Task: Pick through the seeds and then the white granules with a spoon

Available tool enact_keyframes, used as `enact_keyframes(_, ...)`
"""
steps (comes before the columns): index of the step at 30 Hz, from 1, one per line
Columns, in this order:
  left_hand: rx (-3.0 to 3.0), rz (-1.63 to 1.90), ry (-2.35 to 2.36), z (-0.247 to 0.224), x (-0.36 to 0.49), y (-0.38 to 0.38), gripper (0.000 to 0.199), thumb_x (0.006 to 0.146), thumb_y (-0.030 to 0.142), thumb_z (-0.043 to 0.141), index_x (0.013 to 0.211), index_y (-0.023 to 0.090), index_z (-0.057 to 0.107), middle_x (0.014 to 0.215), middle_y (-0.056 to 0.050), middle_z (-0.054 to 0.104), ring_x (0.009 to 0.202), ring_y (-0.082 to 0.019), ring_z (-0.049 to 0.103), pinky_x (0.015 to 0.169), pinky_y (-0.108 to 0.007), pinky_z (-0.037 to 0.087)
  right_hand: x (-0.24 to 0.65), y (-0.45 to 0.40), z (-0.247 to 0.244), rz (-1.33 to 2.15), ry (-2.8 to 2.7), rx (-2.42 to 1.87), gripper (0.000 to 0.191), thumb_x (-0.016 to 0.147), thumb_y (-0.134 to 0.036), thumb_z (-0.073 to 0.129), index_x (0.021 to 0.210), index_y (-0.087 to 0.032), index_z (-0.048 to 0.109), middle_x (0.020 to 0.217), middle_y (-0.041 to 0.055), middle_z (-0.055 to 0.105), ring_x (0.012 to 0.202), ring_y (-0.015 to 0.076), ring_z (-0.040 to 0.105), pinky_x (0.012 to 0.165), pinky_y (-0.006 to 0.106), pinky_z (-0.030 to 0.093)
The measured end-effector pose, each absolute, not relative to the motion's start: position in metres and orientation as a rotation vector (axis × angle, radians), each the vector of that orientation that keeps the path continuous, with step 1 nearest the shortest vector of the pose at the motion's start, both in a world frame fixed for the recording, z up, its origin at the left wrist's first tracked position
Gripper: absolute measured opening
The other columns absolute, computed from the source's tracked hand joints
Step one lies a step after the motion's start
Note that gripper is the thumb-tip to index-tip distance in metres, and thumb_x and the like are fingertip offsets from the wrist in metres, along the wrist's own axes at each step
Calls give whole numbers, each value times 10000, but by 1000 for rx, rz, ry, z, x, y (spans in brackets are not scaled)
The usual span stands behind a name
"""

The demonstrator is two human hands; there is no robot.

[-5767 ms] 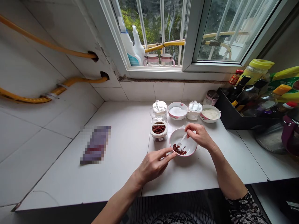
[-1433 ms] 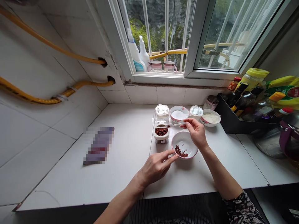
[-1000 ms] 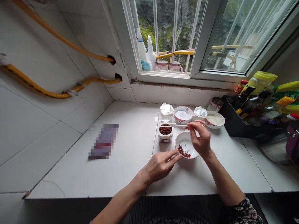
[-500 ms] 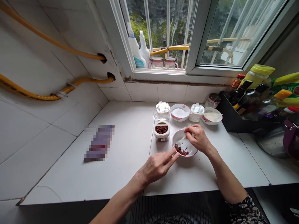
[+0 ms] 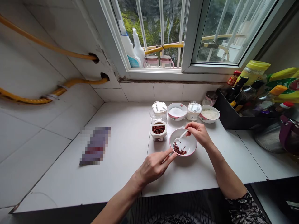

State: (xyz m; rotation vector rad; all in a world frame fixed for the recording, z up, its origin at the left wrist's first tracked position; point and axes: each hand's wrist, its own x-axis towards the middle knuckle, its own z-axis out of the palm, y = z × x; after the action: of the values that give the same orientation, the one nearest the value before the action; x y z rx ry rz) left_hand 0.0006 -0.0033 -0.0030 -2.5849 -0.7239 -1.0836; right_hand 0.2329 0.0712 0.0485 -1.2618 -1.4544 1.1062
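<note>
My right hand (image 5: 199, 133) pinches the handle of a small white spoon (image 5: 182, 135), its head down in a white bowl with a pink rim (image 5: 192, 146). Dark red peppercorn-like grains (image 5: 179, 150) lie in the bottom of the bowl, on the side nearest me. The fingertips of my left hand (image 5: 156, 165) grip the bowl at its near left rim. Just left and behind the bowl stands a clear jar (image 5: 158, 136), its lid up, filled with the same red grains.
Behind are a flowered bowl of white granules (image 5: 177, 112), a lidded white jar (image 5: 193, 110) and a second flowered bowl (image 5: 209, 114). A black box of bottles (image 5: 233, 119) stands right. A blurred purple packet (image 5: 94, 147) lies left on the white counter (image 5: 126, 130).
The spoon has tilted lower toward the left side of the bowl, with more of its handle showing. My left hand stays at the rim. The whole view has shifted slightly.
</note>
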Motion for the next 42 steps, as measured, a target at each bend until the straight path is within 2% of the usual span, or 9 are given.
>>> enact_keyframes(7, -2557, -1111, -708, -1, 3, -3, 291, 942, 43, 457, 1173, 116, 619, 1056, -138, 731, 728, -144, 712, 597, -250, 597, 233, 74, 47, 1100, -1390, -1282, 132, 663, -287, 570, 691, -183, 645, 526, 0, 635, 540, 152, 600, 619, 294, 489)
enact_keyframes(24, -2561, -1172, -701, 3, 6, -2, 259, 953, 58, 447, 1147, 119, 606, 1059, -121, 726, 711, -139, 704, 577, -255, 600, 231, 75, 49, 1082, -1379, -1282, 135, 661, -307, 598, 692, -187, 650, 534, 4, 641, 546, 152, 591, 612, 294, 482)
enact_keyframes(33, -2593, -1130, -726, -2, 5, -2, 337, 936, 53, 441, 1231, 133, 582, 1086, -120, 715, 750, -139, 711, 638, -257, 612, 232, 77, 48, 1059, -1348, -1282, 128, 662, -309, 621, 688, -187, 651, 528, 5, 642, 540, 149, 577, 606, 294, 480)
enact_keyframes(38, -2568, -1154, -714, -1, 6, -2, 291, 941, 61, 443, 1179, 128, 596, 1058, -116, 726, 756, -148, 715, 614, -253, 610, 219, 82, 50, 999, -1277, -1180, 212, 714, -390, 670, 780, -191, 637, 616, 17, 675, 604, 167, 631, 654, 315, 511)
enact_keyframes(42, -2559, -1152, -716, 0, 6, -1, 299, 934, 49, 441, 1176, 123, 602, 1064, -124, 727, 746, -149, 717, 612, -256, 611, 198, 78, 54, 862, -1372, -1103, 216, 828, -414, 610, 885, -206, 616, 759, 50, 712, 703, 196, 677, 729, 351, 533)
